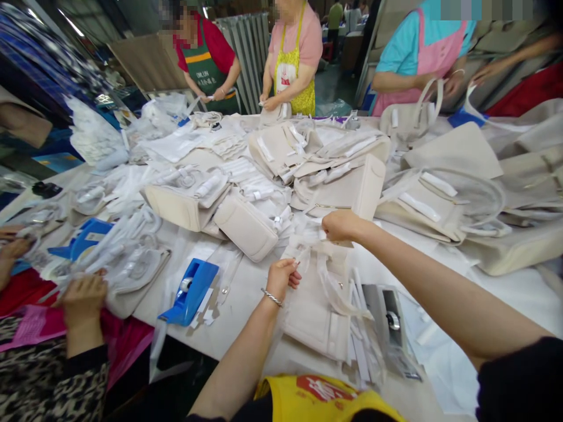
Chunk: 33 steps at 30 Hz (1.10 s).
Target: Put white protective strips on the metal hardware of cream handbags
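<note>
The bag (308,302) before us lies on the desk (244,287), seemingly light and pliable, best held by its handle (326,283); our left fingers (292,278) and right fingers (331,227) curl, pinching what, we cannot tell.

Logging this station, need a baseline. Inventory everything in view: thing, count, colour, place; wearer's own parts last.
Nearest handbag: one, cream, by both hands
Other handbags: many, cream, heaped across table
Wrapping: uncountable, white, among handbags
Blue tape dispensers: at least two, blue, left side
Grey tape dispenser: one, grey, right of nearest handbag
Table: one, pale, beneath
Plastic: pile, whitish, far left
Co-workers: three, green, yellow, pink aprons, opposite
Neighbouring hands: two, nearer one dark-cuffed, left
Upright panels: several, grey, behind
Own apron: one, yellow, bottom
Bracelet: one, silver, left wrist
Left hand: one, bare, beside nearest handbag
Right hand: one, bare, at its far end
</note>
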Available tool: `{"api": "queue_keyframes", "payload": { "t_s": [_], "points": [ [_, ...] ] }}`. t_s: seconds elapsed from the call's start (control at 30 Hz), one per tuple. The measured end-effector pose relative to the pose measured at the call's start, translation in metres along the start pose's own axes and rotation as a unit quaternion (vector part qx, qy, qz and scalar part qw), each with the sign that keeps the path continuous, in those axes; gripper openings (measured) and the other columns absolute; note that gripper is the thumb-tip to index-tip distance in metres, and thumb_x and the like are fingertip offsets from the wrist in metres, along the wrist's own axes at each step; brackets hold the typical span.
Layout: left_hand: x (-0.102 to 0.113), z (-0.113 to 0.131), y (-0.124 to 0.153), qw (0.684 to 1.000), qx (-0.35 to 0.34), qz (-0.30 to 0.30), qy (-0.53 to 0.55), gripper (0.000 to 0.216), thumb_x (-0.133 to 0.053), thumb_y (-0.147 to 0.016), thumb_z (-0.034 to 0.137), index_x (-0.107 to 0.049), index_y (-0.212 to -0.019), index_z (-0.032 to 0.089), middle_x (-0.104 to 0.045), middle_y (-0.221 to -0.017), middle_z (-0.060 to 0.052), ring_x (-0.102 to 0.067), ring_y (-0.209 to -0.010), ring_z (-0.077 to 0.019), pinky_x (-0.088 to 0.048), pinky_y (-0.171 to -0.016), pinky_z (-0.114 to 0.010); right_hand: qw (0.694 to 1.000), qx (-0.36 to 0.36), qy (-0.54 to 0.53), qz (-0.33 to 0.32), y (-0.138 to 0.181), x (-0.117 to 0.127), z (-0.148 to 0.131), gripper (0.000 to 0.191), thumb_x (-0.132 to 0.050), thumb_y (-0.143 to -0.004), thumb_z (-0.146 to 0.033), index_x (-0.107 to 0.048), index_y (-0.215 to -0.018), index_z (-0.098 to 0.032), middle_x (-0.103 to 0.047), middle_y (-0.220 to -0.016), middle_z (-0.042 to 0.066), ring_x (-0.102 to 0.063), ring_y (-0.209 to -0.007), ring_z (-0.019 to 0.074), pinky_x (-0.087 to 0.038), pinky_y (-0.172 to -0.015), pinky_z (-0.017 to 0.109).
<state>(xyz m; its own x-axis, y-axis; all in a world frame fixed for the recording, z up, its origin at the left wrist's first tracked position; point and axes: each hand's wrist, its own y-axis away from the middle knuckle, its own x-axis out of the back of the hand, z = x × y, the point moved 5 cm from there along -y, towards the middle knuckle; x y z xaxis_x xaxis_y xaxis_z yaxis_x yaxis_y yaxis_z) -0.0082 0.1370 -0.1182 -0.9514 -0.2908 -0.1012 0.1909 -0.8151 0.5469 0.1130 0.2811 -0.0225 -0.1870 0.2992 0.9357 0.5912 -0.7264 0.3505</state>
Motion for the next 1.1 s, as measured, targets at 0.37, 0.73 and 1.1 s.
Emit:
{"api": "queue_keyframes", "payload": {
  "t_s": [0.37, 0.73, 1.1],
  "points": [
    [-0.010, -0.023, -0.007, 0.999, -0.032, -0.005, 0.019, 0.018, -0.061, -0.055, 0.021, -0.060, -0.069, 0.010, -0.059, -0.060, -0.002, -0.051, -0.056, -0.0083, -0.040, -0.055, -0.021, 0.769, -0.230, -0.595, 0.036, 0.021, -0.117, -0.020, 0.019, -0.050, -0.066, -0.023, -0.045, -0.050, -0.016, -0.036, -0.036, -0.005, -0.032, -0.034, 0.0070, -0.025, -0.035, 0.020],
    [-0.017, -0.023, -0.024, 0.998, -0.036, -0.002, -0.055, 0.008, -0.060, -0.056, 0.020, -0.061, -0.059, 0.013, -0.047, -0.045, 0.004, -0.039, -0.042, -0.0058, -0.031, -0.043, -0.020, 0.779, -0.268, -0.562, 0.079, 0.010, -0.136, -0.028, 0.042, -0.036, -0.077, -0.049, -0.053, -0.057, -0.016, -0.048, -0.047, 0.003, -0.044, -0.038, 0.0112, -0.034, -0.041, 0.024],
    [-0.004, -0.020, -0.042, 0.996, -0.038, 0.032, -0.078, 0.010, -0.056, -0.050, 0.009, -0.057, -0.059, 0.013, -0.047, -0.042, 0.006, -0.037, -0.036, -0.0043, -0.029, -0.038, -0.018, 0.824, -0.268, -0.495, 0.070, 0.034, -0.101, -0.010, 0.022, -0.048, -0.068, -0.024, -0.044, -0.047, -0.017, -0.045, -0.043, 0.001, -0.039, -0.040, 0.0095, -0.025, -0.040, 0.022]
  ]
}}
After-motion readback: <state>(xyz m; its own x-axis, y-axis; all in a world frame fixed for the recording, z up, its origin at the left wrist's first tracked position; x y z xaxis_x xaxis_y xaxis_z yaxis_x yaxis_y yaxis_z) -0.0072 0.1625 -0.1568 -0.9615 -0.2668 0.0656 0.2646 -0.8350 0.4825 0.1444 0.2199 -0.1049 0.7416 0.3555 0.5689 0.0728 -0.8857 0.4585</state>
